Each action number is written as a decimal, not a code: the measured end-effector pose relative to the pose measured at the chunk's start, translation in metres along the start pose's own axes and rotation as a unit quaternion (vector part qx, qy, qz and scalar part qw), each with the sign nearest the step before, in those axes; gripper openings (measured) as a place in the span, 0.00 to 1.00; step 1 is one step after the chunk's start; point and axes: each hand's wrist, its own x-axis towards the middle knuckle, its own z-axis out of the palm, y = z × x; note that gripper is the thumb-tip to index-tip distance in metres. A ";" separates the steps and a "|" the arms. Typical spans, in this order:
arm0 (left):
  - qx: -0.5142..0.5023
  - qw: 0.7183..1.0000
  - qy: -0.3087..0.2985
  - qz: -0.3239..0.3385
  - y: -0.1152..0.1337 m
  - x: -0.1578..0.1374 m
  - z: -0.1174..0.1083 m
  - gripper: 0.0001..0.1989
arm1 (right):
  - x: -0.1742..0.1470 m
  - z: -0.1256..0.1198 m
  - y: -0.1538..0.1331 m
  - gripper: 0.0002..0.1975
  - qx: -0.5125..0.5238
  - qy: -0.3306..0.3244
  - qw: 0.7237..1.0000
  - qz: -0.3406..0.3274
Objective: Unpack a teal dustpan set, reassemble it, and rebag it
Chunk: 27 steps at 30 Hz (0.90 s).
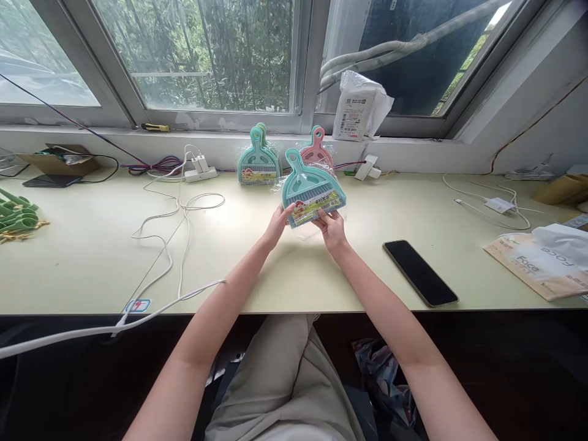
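Both my hands hold a teal mini dustpan and brush set (307, 184) in clear plastic wrap, tilted a little, its handle pointing up and left. My left hand (278, 225) grips the lower left corner. At the bottom edge, right of the middle, my right hand (333, 230) has its fingers on the label side. Behind it a pink dustpan set (316, 147) leans against the wall, partly hidden. To the left of that one stand several wrapped teal and green dustpan sets (258, 158), one behind another.
A black phone (420, 272) lies right of my right arm, with a tissue pack (542, 260) farther right. White cables (184, 214) trail over the table's left half from a power strip (201, 174). Green plastic items (18, 214) lie far left. A wrapped box (361, 107) stands on the sill.
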 end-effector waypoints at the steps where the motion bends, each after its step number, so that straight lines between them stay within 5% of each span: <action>1: 0.008 1.000 0.007 0.006 -0.001 0.000 -0.001 0.27 | 0.000 0.000 0.000 0.19 -0.001 0.001 1.000 0.001; 27: -0.004 1.000 0.004 -0.008 -0.008 0.003 -0.007 0.24 | 0.003 0.000 0.003 0.13 0.037 0.001 0.998 0.060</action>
